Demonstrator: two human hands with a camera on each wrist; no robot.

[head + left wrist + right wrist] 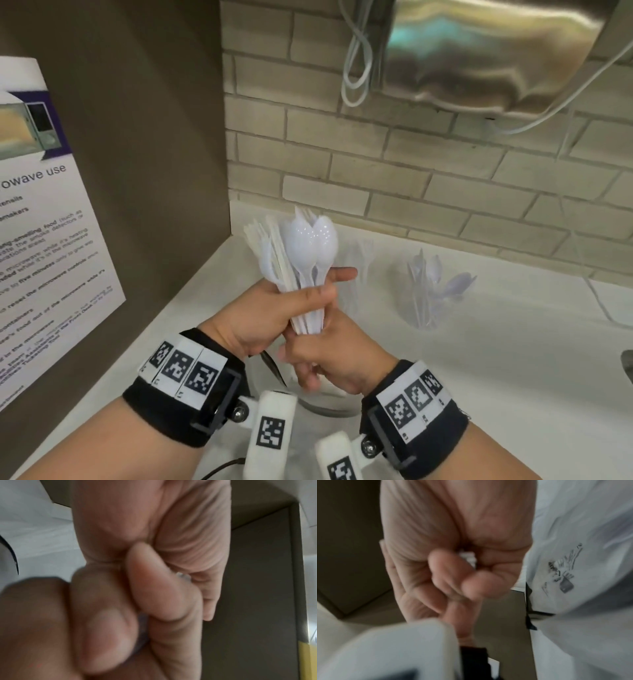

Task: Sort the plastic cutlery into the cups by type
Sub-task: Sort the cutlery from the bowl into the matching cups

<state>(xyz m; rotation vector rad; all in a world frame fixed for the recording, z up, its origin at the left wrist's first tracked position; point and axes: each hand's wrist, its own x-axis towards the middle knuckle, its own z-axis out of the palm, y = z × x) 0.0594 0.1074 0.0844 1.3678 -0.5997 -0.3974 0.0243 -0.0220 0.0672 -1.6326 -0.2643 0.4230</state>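
A bundle of white plastic cutlery (301,253), spoons, forks and flat knives mixed, stands upright over the counter. My left hand (291,308) grips the bundle around the handles. Just below it my right hand (318,356) curls its fingers round the handle ends (468,557). In the left wrist view only a sliver of white plastic (182,576) shows between the curled fingers. Two clear cups stand behind on the counter: one (358,274) holds forks, the other (428,298) holds spoons and other pieces.
A clear round container (325,406) sits on the white counter (513,359) directly under my hands. A brown panel with a microwave notice (51,240) closes the left side. The brick wall (411,178) is behind, with a steel dispenser (479,51) and cables above.
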